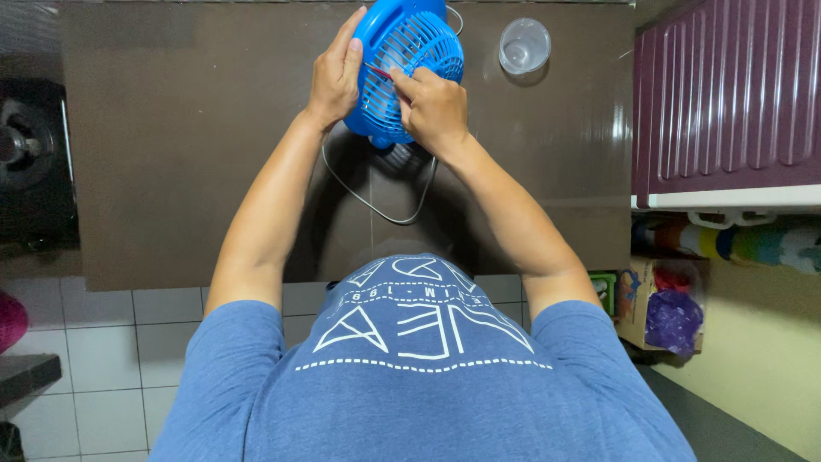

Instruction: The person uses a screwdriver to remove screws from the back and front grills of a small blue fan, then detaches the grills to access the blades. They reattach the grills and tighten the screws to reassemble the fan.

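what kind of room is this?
Most likely a home kitchen. A stove burner sits at the left end of a dark brown countertop, with a purple cabinet at the right and a tiled front below. Both hands hold a small blue fan.

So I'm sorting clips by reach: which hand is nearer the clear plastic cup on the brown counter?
Right. The right hand is on the blue fan's grille, on the side of the clear plastic cup; the left hand grips the fan's far edge.

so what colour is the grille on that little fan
Bright blue; the fan grille shows best in the head view, held between both hands.
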